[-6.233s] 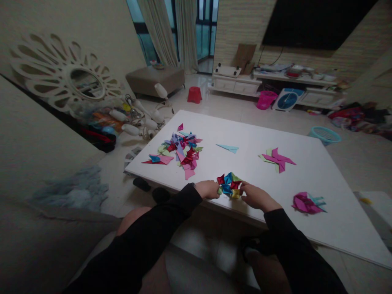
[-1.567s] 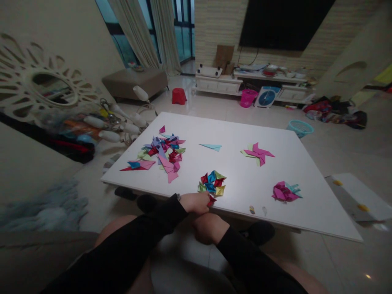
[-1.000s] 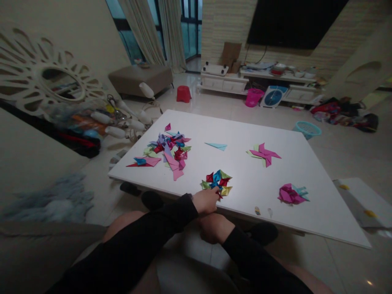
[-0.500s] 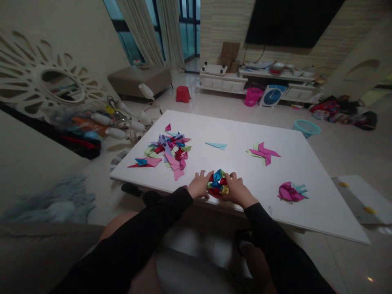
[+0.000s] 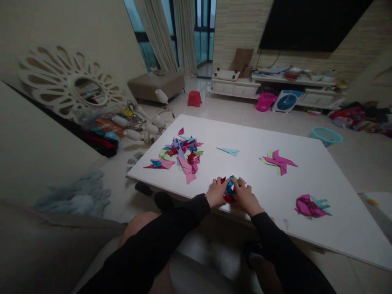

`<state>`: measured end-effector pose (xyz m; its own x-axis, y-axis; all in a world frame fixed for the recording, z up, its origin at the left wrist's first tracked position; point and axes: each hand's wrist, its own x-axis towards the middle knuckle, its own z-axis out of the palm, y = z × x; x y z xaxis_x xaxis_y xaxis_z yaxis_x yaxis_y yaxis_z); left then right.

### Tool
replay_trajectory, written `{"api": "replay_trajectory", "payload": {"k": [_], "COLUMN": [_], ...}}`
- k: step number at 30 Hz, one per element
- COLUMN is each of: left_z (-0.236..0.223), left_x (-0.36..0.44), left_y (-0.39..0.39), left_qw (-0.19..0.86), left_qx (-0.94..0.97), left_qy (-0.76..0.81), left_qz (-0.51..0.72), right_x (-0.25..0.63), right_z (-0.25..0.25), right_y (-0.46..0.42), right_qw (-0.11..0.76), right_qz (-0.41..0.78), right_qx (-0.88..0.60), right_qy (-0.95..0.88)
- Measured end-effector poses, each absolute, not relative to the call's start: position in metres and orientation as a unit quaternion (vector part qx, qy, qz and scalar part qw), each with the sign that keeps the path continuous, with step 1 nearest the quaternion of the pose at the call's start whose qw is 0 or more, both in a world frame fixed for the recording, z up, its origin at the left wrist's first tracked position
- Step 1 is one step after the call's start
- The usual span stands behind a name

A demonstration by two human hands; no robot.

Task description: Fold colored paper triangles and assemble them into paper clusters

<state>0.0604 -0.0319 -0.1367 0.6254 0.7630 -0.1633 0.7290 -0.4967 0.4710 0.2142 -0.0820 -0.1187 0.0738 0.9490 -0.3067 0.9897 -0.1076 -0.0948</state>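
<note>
Between my two hands, at the near edge of the white table (image 5: 245, 132), is a shiny origami ball (image 5: 230, 188) in blue, red and green-gold foil paper. My left hand (image 5: 217, 192) grips its left side with curled fingers. On the opposite side my right hand (image 5: 246, 197) is wrapped round it, fingers over the top. Much of the ball is hidden behind the fingers. A light-blue folded paper piece (image 5: 229, 151) lies beyond my hands. Off to the left spreads a pile of folded paper pieces (image 5: 183, 153) in pink, purple, red, green and blue.
Farther right lie a pink and green paper star (image 5: 280, 160) and a magenta and teal paper model (image 5: 310, 205). A blue basket (image 5: 326, 135) stands past the table's right side. On the floor behind are a red stool (image 5: 194, 99) and a pink bin (image 5: 265, 101).
My view has swung left, so everything sits farther right and slightly lower. My hands have closed in on the ball, covering more of it, and it appears turned.
</note>
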Motion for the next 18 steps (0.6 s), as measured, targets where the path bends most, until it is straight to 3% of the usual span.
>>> {"api": "replay_trajectory", "payload": {"k": [6,13,18], "left_z": [-0.106,-0.099,-0.12], "left_x": [0.042,-0.015,-0.045], "left_y": [-0.003,0.067,0.09], "left_qw": [0.239,0.169,0.194], "left_qx": [0.846,0.763,0.745], "left_qy": [0.476,0.62,0.628], "left_qz": [-0.035,0.07,0.11], "right_x": [0.21,0.222,0.23], "right_z": [-0.098,-0.079,-0.065], "right_y": [-0.084,-0.089,-0.09], "right_qw": [0.042,-0.012,-0.021], "right_qz": [-0.111,-0.101,-0.103], "right_qx": [0.722,0.701,0.706], "right_qy": [0.682,0.706,0.7]}}
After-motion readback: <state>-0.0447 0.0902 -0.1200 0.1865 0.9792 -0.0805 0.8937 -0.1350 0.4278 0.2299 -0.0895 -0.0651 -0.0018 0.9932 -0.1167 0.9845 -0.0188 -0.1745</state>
